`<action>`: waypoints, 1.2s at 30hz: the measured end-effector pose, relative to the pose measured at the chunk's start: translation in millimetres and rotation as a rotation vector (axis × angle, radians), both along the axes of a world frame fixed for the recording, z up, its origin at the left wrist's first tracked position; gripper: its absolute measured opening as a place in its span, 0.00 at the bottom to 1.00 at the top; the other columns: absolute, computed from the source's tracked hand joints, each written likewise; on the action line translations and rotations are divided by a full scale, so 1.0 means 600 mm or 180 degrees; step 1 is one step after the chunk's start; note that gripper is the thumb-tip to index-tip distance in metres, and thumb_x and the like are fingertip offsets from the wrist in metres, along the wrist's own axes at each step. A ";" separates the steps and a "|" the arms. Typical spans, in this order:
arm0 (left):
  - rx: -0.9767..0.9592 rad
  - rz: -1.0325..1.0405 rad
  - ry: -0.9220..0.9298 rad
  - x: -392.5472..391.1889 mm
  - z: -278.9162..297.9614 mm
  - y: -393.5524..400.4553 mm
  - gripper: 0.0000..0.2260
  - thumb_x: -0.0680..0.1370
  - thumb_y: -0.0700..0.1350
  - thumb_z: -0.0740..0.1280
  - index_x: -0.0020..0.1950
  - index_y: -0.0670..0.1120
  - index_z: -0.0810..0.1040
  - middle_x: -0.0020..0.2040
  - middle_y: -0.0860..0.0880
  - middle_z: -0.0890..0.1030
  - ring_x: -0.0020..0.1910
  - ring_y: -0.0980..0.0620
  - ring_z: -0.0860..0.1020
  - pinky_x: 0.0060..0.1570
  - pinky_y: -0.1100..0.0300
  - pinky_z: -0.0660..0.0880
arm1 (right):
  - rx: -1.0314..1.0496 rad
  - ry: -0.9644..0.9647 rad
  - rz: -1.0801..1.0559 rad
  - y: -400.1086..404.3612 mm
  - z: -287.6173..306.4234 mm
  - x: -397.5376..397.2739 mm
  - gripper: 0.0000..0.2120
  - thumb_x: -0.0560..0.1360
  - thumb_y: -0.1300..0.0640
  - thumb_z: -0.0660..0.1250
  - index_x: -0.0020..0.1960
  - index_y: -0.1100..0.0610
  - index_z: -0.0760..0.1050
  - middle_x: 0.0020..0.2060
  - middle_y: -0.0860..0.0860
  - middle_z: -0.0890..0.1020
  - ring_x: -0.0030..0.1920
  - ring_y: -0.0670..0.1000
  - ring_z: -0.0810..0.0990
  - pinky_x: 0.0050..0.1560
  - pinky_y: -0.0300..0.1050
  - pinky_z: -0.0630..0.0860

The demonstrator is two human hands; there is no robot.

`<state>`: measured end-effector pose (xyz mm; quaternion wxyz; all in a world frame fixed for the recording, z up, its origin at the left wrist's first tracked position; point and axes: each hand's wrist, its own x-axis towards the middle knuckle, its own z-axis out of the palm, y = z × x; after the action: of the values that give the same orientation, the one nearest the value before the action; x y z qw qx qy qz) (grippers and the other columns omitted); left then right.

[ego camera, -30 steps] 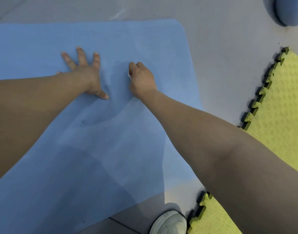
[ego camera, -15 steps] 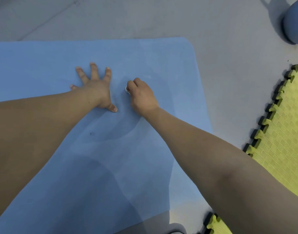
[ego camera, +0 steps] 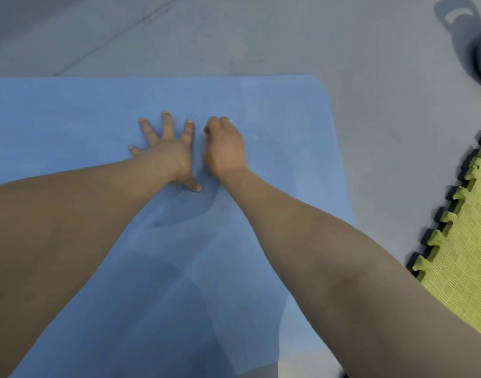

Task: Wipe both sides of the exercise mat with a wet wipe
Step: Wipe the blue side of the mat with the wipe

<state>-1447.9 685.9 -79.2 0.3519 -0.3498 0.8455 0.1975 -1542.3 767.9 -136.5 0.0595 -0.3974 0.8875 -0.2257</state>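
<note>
While the left hand (ego camera: 168, 155) presses flat with fingers spread on the blue exercise mat (ego camera: 275, 165) lying on the floor, the right hand (ego camera: 224, 148) beside it curls round a barely visible wet wipe (ego camera: 204, 131) — darker damp arcs suggest this face is partly wiped, the underside likely untouched.

The left hand (ego camera: 167, 154) lies flat with fingers spread on the blue exercise mat (ego camera: 275, 165) — just right of it, the right hand (ego camera: 224, 150) curls around a mostly hidden white wet wipe (ego camera: 204, 131), pressed to the mat.
</note>
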 end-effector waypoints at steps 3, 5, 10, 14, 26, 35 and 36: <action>0.0013 0.0043 -0.0012 0.000 0.002 0.000 0.67 0.61 0.63 0.82 0.78 0.62 0.30 0.77 0.50 0.24 0.75 0.31 0.29 0.68 0.23 0.54 | 0.0103 0.0054 0.0582 -0.013 0.005 -0.003 0.05 0.71 0.67 0.66 0.46 0.64 0.76 0.43 0.63 0.77 0.40 0.64 0.76 0.38 0.53 0.68; 0.0009 0.0021 0.0034 0.001 0.002 -0.001 0.67 0.61 0.63 0.82 0.78 0.61 0.31 0.77 0.50 0.25 0.75 0.30 0.29 0.67 0.22 0.54 | 0.0160 0.0240 0.0612 0.009 0.004 -0.049 0.07 0.70 0.69 0.64 0.47 0.65 0.76 0.43 0.64 0.77 0.41 0.65 0.77 0.39 0.53 0.70; -0.0007 0.0024 0.0027 0.000 -0.003 0.000 0.67 0.61 0.62 0.82 0.78 0.61 0.30 0.77 0.49 0.24 0.75 0.29 0.29 0.67 0.21 0.53 | 0.0455 0.0394 -0.0559 0.094 0.002 -0.188 0.11 0.70 0.68 0.59 0.51 0.64 0.74 0.49 0.64 0.75 0.45 0.66 0.76 0.43 0.55 0.67; 0.0029 0.0081 0.0044 -0.003 -0.005 -0.001 0.67 0.62 0.61 0.82 0.78 0.61 0.30 0.76 0.49 0.24 0.75 0.29 0.29 0.67 0.21 0.53 | 0.0193 0.0099 -0.1266 0.048 -0.003 -0.159 0.12 0.69 0.68 0.59 0.51 0.63 0.73 0.50 0.61 0.75 0.46 0.63 0.76 0.46 0.52 0.67; 0.0037 0.0126 0.0130 0.002 -0.010 -0.001 0.67 0.61 0.61 0.83 0.78 0.61 0.31 0.77 0.49 0.24 0.75 0.30 0.28 0.67 0.21 0.52 | 0.0382 0.0226 0.0068 -0.028 0.007 -0.183 0.12 0.73 0.66 0.62 0.55 0.64 0.75 0.53 0.64 0.76 0.52 0.65 0.76 0.51 0.54 0.66; 0.0030 0.0133 0.0111 -0.001 -0.008 0.000 0.66 0.62 0.60 0.82 0.78 0.61 0.31 0.76 0.48 0.23 0.74 0.30 0.28 0.67 0.21 0.51 | 0.0293 -0.0110 -0.0168 -0.059 0.021 -0.119 0.14 0.73 0.65 0.62 0.58 0.64 0.75 0.55 0.62 0.78 0.55 0.63 0.77 0.55 0.49 0.66; 0.0037 0.0151 0.0110 0.000 -0.008 -0.001 0.66 0.62 0.60 0.82 0.78 0.62 0.31 0.76 0.49 0.23 0.75 0.31 0.27 0.68 0.21 0.51 | 0.0357 -0.0142 0.0183 -0.075 0.022 -0.084 0.13 0.73 0.63 0.65 0.58 0.63 0.75 0.55 0.61 0.78 0.55 0.62 0.77 0.55 0.49 0.67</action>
<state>-1448.2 685.5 -83.7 0.3345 -0.3642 0.8417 0.2166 -1592.6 722.7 -123.2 0.1078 -0.4137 0.8854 -0.1826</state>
